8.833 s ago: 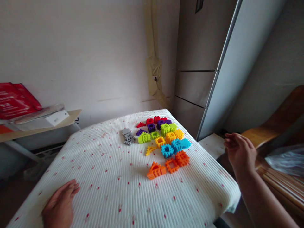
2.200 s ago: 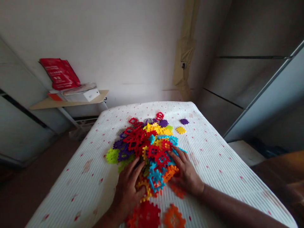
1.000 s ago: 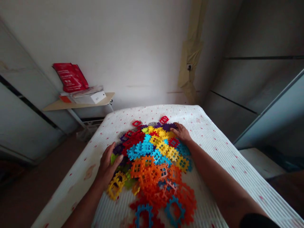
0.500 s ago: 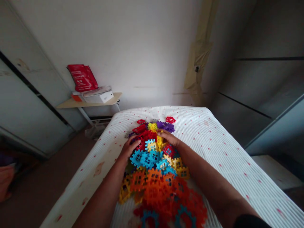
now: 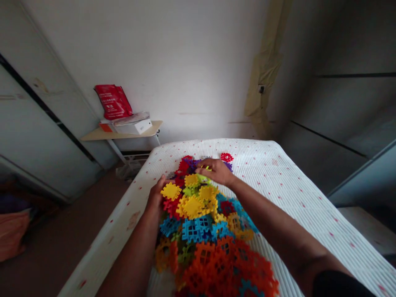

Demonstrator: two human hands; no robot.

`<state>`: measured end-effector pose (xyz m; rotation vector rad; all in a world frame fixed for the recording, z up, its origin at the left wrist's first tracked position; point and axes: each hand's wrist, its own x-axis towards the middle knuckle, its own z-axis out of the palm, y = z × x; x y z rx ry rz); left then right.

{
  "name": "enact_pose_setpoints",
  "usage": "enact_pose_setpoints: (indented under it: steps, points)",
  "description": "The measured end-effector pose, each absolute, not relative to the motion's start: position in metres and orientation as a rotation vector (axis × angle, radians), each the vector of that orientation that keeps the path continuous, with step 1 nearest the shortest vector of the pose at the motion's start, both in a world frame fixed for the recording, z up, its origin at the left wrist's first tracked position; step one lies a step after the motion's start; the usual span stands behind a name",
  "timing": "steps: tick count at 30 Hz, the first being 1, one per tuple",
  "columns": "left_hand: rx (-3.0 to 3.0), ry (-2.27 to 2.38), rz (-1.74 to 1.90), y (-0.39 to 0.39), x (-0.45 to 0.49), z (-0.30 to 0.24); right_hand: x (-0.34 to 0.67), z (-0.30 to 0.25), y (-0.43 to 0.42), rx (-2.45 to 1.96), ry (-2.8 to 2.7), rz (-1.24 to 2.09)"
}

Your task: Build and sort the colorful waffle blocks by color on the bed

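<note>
A heap of interlocking plastic building pieces with notched edges lies on the bed. My left hand [image 5: 155, 196] is open and cupped along the heap's left side, beside a yellow square piece [image 5: 171, 191]; most of its fingers are hidden. At the far part of the heap, my right hand [image 5: 216, 170] has its fingers bent around a yellow-green piece [image 5: 204, 178]. Between my forearms are yellow square pieces [image 5: 192, 207], blue window pieces [image 5: 192, 230] and, closest to me, orange window pieces [image 5: 204, 253]. Red pieces [image 5: 182, 168] lie beyond my left hand.
The bed [image 5: 297, 210] has a white, red-dotted cover. A red gear-shaped piece [image 5: 227, 157] lies at the far end of the heap. On the left, a small table [image 5: 95, 135] carries a red bag [image 5: 114, 102] and a white box [image 5: 136, 126]. A wall stands behind.
Yellow and yellow-green pieces now lie over the middle of the heap, covering red and blue ones. My right hand has shifted slightly; my left hand has drawn a little left and nearer.
</note>
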<state>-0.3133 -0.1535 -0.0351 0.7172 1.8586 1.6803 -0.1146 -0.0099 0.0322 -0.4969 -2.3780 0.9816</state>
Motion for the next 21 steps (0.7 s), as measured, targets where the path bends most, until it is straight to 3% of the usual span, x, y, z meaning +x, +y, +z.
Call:
enact_pose_setpoints:
  steps: [3, 6, 14, 21]
  points:
    - [0.841, 2.099, 1.581, -0.15, -0.333, -0.036, -0.1, 0.027, 0.039, -1.318, -2.221, 0.546]
    - [0.903, 2.18, 1.49, -0.131, -0.347, -0.035, -0.092, 0.01, 0.072, -1.62, -2.134, 0.526]
    - [0.977, 2.285, 1.17, -0.068, -0.341, -0.034, -0.14, -0.024, 0.066, -1.484, -2.3, 0.663]
    - [1.094, 2.018, 1.272, -0.067, -0.329, -0.037, -0.178, -0.024, 0.049, -1.157, -2.342, 1.061]
